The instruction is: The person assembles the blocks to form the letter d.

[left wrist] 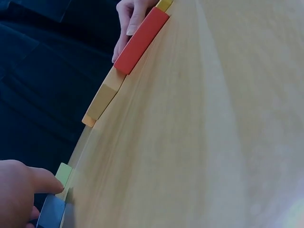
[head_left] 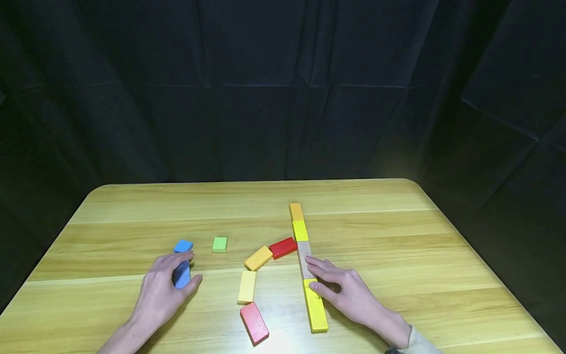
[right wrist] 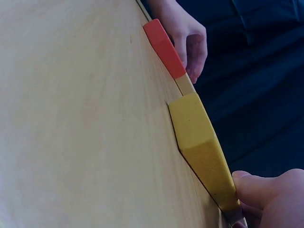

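Note:
My left hand (head_left: 161, 287) is over blue wooden blocks at the left, thumb and forefinger spread apart. One blue block (head_left: 182, 275) shows between thumb and forefinger, and a blue piece (head_left: 183, 246) shows beyond the fingers. A small green block (head_left: 219, 245) lies a little to the right of that hand. My right hand (head_left: 345, 290) is at a straight row of blocks, fingertips at the grey block (head_left: 304, 258) and thumb at the long yellow block (head_left: 315, 307). Farther along the row are a short yellow block (head_left: 299, 230) and an orange block (head_left: 296, 212).
A curved line of blocks runs from the row's left side: red (head_left: 283, 248), orange (head_left: 258, 258), cream (head_left: 246, 287) and pinkish red (head_left: 254, 323). All lie flat on the wooden table (head_left: 398, 236). A dark curtain (head_left: 265, 98) hangs behind its far edge.

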A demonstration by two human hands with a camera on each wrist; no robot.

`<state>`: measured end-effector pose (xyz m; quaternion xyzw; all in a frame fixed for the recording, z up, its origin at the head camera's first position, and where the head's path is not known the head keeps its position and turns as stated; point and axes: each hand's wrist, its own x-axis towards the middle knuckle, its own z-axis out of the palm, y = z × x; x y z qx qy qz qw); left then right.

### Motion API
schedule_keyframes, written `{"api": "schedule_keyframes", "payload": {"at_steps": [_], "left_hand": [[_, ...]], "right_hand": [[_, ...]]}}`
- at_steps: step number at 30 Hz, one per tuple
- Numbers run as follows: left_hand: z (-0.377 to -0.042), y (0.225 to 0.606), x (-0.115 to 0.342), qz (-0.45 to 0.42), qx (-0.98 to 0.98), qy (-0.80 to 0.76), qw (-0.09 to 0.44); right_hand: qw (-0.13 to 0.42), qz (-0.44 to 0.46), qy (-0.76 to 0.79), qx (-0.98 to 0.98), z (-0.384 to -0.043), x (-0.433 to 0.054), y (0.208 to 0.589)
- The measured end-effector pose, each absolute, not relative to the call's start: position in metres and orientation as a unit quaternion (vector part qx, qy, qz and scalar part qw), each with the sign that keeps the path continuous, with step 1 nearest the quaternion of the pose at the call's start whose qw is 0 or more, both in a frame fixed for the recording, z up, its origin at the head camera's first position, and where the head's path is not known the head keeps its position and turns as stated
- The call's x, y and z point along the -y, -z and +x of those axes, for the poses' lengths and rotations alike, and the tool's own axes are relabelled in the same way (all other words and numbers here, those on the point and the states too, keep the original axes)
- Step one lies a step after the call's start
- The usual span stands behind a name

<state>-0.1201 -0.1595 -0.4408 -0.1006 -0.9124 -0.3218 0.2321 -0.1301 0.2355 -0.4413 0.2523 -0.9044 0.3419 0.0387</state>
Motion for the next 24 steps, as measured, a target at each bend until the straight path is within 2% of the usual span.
{"api": "schedule_keyframes", "payload": {"at_steps": [10, 24], "left_hand": [[-0.1168, 0.438, 0.1562, -0.09, 0.922, 0.321, 0.195], [-0.1165, 0.4417, 0.1512, -0.107, 0.915, 0.339, 0.193]], "right_hand": [[0.033, 0.247, -0.346, 0.904, -0.1294, -0.236, 0.4411], [0.038, 0.249, -0.342, 0.905, -0.1294, -0.2357, 0.4412]]}}
